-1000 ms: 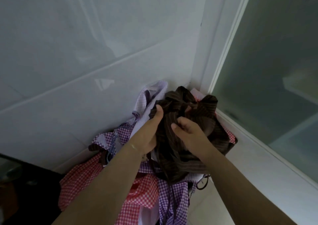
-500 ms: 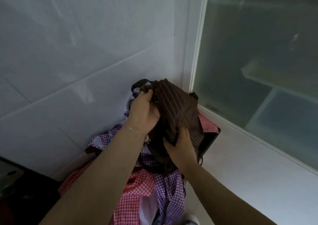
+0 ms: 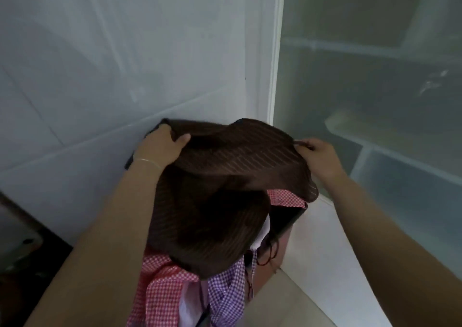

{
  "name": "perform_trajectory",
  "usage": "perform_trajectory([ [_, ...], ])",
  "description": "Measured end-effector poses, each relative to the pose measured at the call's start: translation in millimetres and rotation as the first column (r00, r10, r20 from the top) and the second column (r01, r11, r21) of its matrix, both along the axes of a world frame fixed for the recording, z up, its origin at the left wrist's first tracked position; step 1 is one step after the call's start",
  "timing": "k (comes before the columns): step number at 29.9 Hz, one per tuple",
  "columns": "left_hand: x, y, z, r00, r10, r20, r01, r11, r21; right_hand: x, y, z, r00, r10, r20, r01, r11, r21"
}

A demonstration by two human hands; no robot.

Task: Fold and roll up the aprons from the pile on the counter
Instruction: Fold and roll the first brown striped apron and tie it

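The left hand [image 3: 160,149] is gripping one top corner of the brown apron [image 3: 212,201], and the right hand [image 3: 318,155] is pinching the other. The apron is hanging spread between them, draping over the pile [image 3: 170,291] of checked aprons lying in the table's back corner by the wall [image 3: 100,76].

Brown striped apron [image 3: 220,176] matt cloth; wall tiles [image 3: 100,64] glossy, smooth.

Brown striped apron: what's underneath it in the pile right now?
Under the brown striped apron, held up by the left hand and right hand, red gingham aprons and a purple gingham apron show. The middle of the pile is covered.
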State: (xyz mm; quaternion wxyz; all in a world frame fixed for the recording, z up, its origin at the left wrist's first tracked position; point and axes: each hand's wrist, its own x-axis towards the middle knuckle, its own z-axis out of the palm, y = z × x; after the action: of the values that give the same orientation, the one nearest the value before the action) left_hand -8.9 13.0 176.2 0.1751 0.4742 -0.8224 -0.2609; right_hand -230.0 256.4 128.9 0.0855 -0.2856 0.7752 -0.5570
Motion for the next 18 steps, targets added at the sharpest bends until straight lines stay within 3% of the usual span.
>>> perform_trajectory([
  [1, -4.5, 18.5, -0.6, 0.993, -0.039, 0.114, 0.058, 0.984, -0.17, 3.1, 0.8, 14.1, 0.995, 0.094, -0.019, -0.094, 0.995, 0.011],
  [3, -24.8, 66.5, 1.6, 0.952, -0.293, 0.084, 0.304, 0.892, -0.335, 11.9, 0.9, 37.7, 0.956, 0.291, -0.041, -0.289, 0.956, 0.048],
  [5, -50.0, 114.6, 7.3, 0.836, -0.546, 0.049, 0.536, 0.795, -0.283, 21.4, -1.4, 55.5, 0.908, 0.412, -0.079, -0.406, 0.91, 0.088],
  [6, -61.0, 129.5, 7.2, 0.808, -0.589, 0.009, 0.575, 0.786, -0.227, 24.2, 1.0, 63.6, 0.89, 0.446, -0.099, -0.437, 0.894, 0.096],
  [8, -75.0, 144.9, 9.6, 0.827, -0.558, -0.066, 0.536, 0.819, -0.204, 22.8, 10.7, 77.8, 0.862, 0.497, -0.102, -0.481, 0.865, 0.143],
  [11, -70.9, 151.2, 21.3, 0.841, -0.487, -0.236, 0.466, 0.873, -0.14, 7.6, 31.6, 85.9, 0.791, 0.608, -0.073, -0.47, 0.679, 0.564],
  [13, -62.8, 146.6, 33.5, 0.824, -0.434, -0.365, 0.472, 0.882, 0.018, -6.5, 37.8, 78.0, 0.791, 0.611, -0.01, -0.447, 0.59, 0.672],
  [15, -52.2, 161.2, 46.4, 0.811, -0.37, -0.454, 0.485, 0.859, 0.165, -19.1, 55.5, 68.9, 0.809, 0.581, 0.093, -0.541, 0.672, 0.505],
  [18, -39.6, 168.2, 59.6, 0.801, -0.273, -0.534, 0.495, 0.803, 0.332, -36.8, 67.6, 57.3, 0.766, 0.509, 0.392, -0.528, 0.847, -0.067],
])
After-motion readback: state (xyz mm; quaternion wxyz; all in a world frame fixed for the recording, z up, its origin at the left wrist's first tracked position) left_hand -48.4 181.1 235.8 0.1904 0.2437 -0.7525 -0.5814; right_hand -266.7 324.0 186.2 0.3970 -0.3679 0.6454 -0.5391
